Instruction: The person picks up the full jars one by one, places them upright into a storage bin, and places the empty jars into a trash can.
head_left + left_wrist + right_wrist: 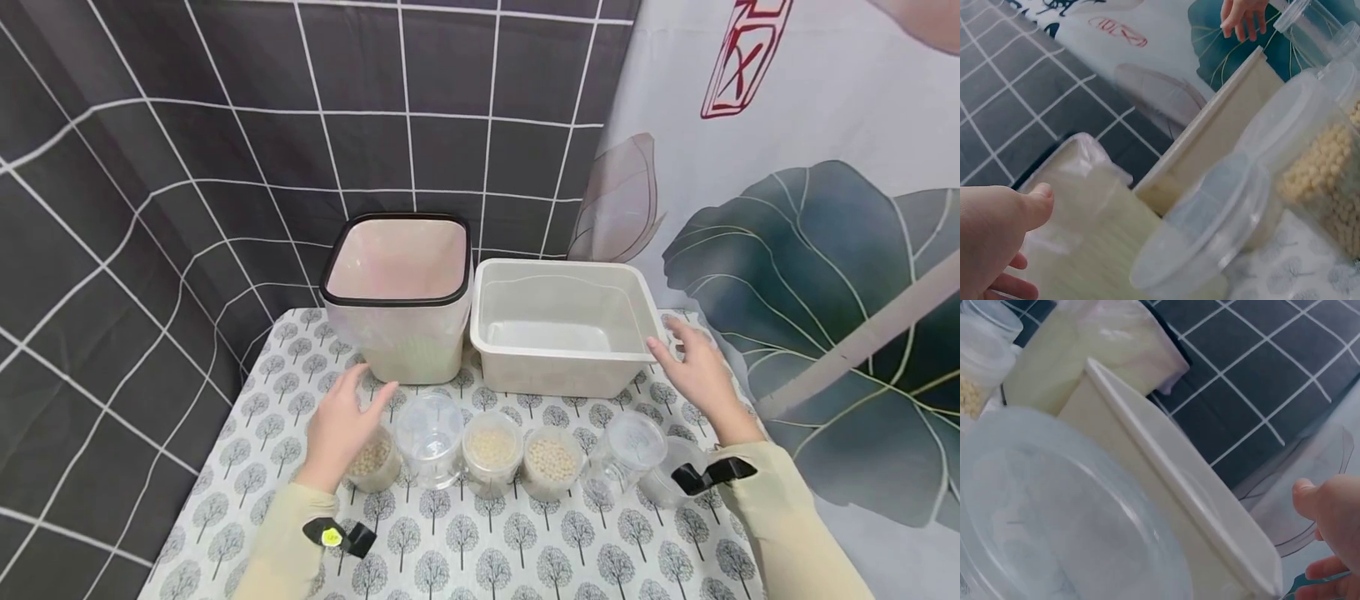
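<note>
My left hand (341, 429) is in the air above the leftmost jar (372, 467), in front of the bin, its thumb apart from its fingers. In the left wrist view the left hand (997, 237) holds nothing. At the right end of the white basin (562, 371), my right hand (697, 371) has its fingers spread near the rim; whether they touch it I cannot tell. The right wrist view shows the right hand (1332, 531) holding nothing. Lidded clear jars stand in a row, among them a jar of round beige beans (552, 462) and a jar of pale contents (492, 454).
A pinkish bin (405, 342) with a black rim stands left of the basin. Clear jars without visible contents include one jar (431, 442) at left and another jar (630, 450) at right. The tablecloth (465, 558) has a tree print. Dark gridded cloth (360, 142) hangs behind.
</note>
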Demonstrator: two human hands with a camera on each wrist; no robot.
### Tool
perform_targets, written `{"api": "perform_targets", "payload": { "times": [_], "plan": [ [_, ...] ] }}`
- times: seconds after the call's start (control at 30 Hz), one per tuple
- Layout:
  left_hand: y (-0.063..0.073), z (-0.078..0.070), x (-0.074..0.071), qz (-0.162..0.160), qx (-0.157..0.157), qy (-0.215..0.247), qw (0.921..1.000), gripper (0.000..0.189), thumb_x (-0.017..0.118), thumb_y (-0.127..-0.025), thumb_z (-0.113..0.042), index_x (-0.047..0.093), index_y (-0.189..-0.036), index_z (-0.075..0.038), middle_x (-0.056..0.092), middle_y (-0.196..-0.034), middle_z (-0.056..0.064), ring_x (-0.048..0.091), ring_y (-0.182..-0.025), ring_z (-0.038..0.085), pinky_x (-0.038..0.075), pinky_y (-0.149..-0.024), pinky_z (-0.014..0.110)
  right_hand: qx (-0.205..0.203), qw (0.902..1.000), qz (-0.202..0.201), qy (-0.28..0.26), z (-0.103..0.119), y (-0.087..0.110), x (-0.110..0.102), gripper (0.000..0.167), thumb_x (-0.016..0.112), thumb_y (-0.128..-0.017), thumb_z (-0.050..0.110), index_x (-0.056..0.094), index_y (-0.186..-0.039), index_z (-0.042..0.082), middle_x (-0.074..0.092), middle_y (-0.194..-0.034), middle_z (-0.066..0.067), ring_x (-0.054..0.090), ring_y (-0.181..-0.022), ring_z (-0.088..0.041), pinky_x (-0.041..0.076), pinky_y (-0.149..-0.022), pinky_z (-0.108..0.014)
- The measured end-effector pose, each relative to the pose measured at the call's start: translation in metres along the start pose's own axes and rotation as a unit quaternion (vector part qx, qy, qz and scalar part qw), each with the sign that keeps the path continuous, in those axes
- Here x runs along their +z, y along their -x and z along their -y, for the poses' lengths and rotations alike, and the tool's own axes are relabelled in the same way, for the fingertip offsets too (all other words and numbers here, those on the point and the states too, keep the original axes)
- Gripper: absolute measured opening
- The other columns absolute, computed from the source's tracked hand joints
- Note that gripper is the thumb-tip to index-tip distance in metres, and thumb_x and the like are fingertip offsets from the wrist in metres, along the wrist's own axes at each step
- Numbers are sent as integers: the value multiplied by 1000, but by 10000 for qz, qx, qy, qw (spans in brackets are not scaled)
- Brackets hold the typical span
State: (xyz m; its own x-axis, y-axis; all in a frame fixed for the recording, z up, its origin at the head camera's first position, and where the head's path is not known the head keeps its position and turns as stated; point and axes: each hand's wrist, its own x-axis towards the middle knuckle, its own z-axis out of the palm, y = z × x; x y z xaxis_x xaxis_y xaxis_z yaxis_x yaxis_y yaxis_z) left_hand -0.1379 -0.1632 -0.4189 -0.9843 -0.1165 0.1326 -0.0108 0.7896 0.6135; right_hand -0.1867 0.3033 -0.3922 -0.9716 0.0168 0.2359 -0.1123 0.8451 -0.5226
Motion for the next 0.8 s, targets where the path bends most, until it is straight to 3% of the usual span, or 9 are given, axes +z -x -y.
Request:
{"api": "perform_targets", "payload": {
  "times": [0.27, 0.47, 0.8],
  "plan": [
    [17, 29, 4, 119, -448, 77, 9989, 81, 43, -85, -68, 39, -140, -9, 37, -142, 20, 38, -125, 41, 33, -98, 60, 324, 9987, 346, -197, -10, -3, 9, 65, 48, -95, 40, 32, -139, -6, 34, -132, -38, 42, -112, -54, 42, -78, -67],
    [26, 45, 5, 198, -659, 126, 9976, 80, 44, -86, -66, 38, -139, -6, 38, -140, 22, 39, -123, 43, 32, -98, 60, 288, 9978, 406, -428, -16, -7, 13, 66, 50, -95, 38, 30, -139, -7, 32, -134, -37, 43, -111, -55, 43, -78, -65],
    [42, 69, 15, 700, -1014, 428, 9915, 86, 44, -87, -64, 32, -140, 3, 33, -140, 31, 35, -124, 48, 31, -99, 61, 215, 9943, 636, -829, -27, -11, 19, 68, 54, -94, 36, 29, -140, -7, 29, -136, -37, 43, -110, -56, 45, -80, -62]
  ]
}}
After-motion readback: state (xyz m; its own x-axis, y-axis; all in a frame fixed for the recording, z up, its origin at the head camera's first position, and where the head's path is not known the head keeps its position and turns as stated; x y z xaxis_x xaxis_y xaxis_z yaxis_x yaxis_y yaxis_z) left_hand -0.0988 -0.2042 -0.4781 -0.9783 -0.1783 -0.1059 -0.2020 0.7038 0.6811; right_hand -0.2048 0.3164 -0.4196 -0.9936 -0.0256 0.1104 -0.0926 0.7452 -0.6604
